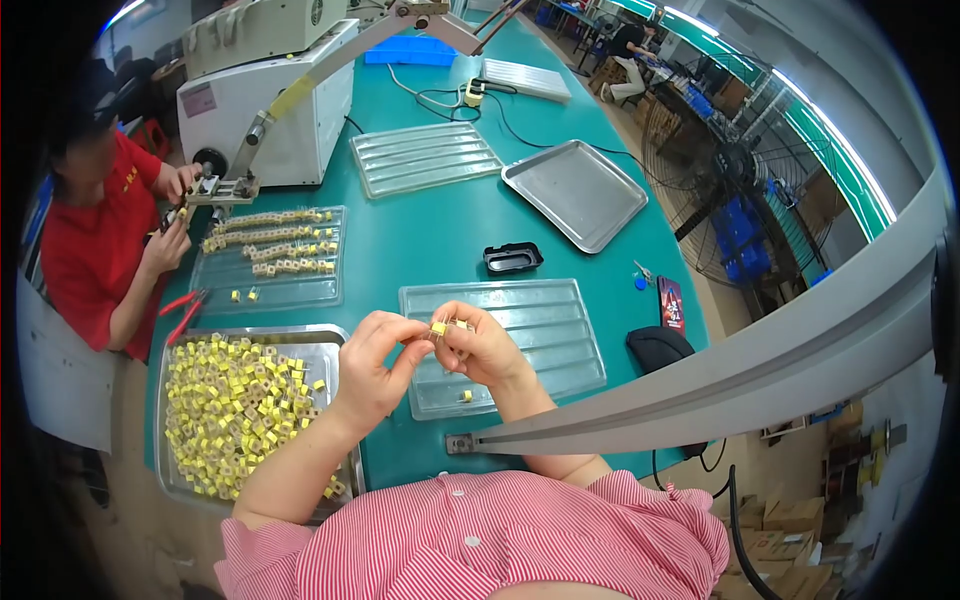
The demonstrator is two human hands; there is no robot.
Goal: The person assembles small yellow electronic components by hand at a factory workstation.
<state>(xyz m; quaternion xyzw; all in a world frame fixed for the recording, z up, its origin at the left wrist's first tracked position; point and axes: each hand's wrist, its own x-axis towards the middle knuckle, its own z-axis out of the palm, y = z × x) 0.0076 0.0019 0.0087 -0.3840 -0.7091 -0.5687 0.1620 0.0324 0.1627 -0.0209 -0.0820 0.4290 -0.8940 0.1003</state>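
My left hand (376,368) and my right hand (484,346) meet over a ribbed clear plastic tray (545,325). Between their fingertips is a small yellow-wrapped coil (438,328) with thin wire leads. My left thumb and forefinger pinch at its side, while my right fingers close around it. A second small coil (461,324) shows between the right fingers. One loose yellow coil (467,396) lies in the tray below my right hand. Left of my left forearm, a metal tray (352,440) holds a heap of similar yellow coils (235,415).
At left a person in red (105,235) works at a machine (265,115), beside a tray of coil rows (290,245). Red-handled pliers (185,312) lie nearby. Beyond my hands are a black box (513,258) and a metal tray (577,195). A grey metal bar (700,390) crosses at right.
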